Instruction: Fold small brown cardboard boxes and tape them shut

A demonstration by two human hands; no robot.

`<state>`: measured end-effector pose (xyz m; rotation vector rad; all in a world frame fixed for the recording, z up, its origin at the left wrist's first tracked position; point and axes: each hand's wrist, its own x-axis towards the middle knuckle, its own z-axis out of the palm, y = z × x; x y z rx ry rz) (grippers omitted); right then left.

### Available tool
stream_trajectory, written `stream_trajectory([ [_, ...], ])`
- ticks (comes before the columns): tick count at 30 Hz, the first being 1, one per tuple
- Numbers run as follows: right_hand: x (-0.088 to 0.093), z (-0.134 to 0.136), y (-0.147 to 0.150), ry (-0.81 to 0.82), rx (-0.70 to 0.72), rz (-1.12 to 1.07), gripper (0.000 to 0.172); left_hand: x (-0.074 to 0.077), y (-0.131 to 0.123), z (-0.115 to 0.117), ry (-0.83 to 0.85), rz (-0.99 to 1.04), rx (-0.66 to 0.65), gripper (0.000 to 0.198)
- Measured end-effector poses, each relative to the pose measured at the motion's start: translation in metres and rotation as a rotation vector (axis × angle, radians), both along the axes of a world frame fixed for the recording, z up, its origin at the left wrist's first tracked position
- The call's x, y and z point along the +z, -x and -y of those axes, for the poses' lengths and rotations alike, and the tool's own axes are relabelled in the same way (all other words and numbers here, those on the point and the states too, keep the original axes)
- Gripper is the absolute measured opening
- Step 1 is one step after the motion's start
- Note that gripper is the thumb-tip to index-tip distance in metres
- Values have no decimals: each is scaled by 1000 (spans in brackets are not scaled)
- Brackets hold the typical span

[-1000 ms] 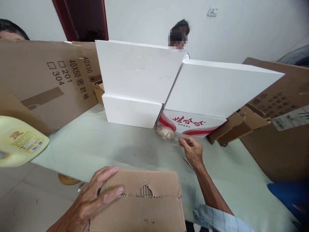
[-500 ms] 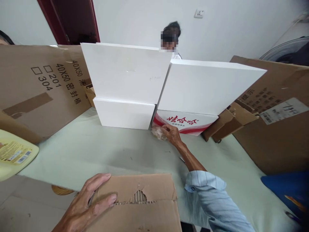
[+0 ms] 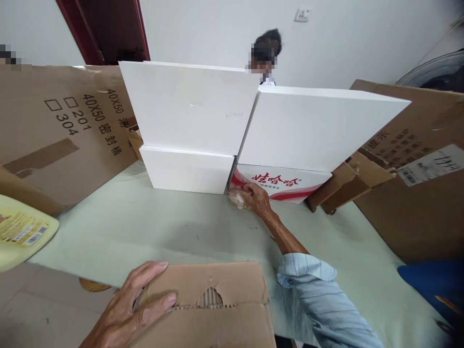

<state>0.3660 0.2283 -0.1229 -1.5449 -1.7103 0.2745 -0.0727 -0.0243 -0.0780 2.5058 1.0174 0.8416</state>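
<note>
In the head view, a brown cardboard box (image 3: 213,328) stands at the near edge, its top torn in one spot so the corrugation shows. My left hand (image 3: 136,304) grips its left end, thumb on top and fingers along the far edge. Out across the table, my right hand (image 3: 257,199) pinches a crumpled wad of clear plastic (image 3: 238,199). This wad lies on the tabletop by the lower corner of a white carton with red print (image 3: 290,186). My right fingertips are partly hidden.
White boxes (image 3: 188,108) are stacked across the green-covered table (image 3: 170,227). Large brown cartons flank them at left (image 3: 32,125) and right (image 3: 406,217). A yellow bottle (image 3: 27,234) stands left; a blue item (image 3: 431,285) lies right. A person (image 3: 266,53) is behind the stack.
The view has shifted slightly, so the right-hand boxes appear a little farther right. Both hands keep nearly the same places, the left on the cardboard box and the right at the plastic wad.
</note>
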Motion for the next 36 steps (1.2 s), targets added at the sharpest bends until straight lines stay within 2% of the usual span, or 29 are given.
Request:
stream_trajectory([
  [8, -7, -3, -5, 21, -34, 31, 36, 5, -2, 0, 10, 7, -12, 87],
  [11, -11, -2, -6, -45, -77, 101, 38, 7, -4, 0, 0, 10, -17, 81],
  [14, -14, 1, -4, -153, -107, 217, 29, 8, -5, -1, -4, 8, -11, 75],
  [16, -16, 2, -2, -221, -91, 306, 20, 9, -6, 0, -5, 10, -11, 73],
  [18, -17, 3, 1, -256, -54, 375, 19, 9, -7, 0, -8, 16, -16, 78],
  [21, -18, 2, 5, -236, 32, 402, 24, 9, -8, -1, -12, 11, -12, 83],
  [25, -24, -3, 8, -202, 126, 418, 34, 9, -8, -1, -20, 9, -2, 74],
  [28, -31, -7, 7, -163, 159, 424, 43, 8, -6, -1, -14, 1, -32, 74],
  [32, -44, -11, 2, -91, 184, 427, 50, 6, -6, 1, 14, -27, -16, 87],
  [36, -51, -10, -1, -30, 198, 410, 64, 11, -11, -1, 15, 11, -46, 85],
])
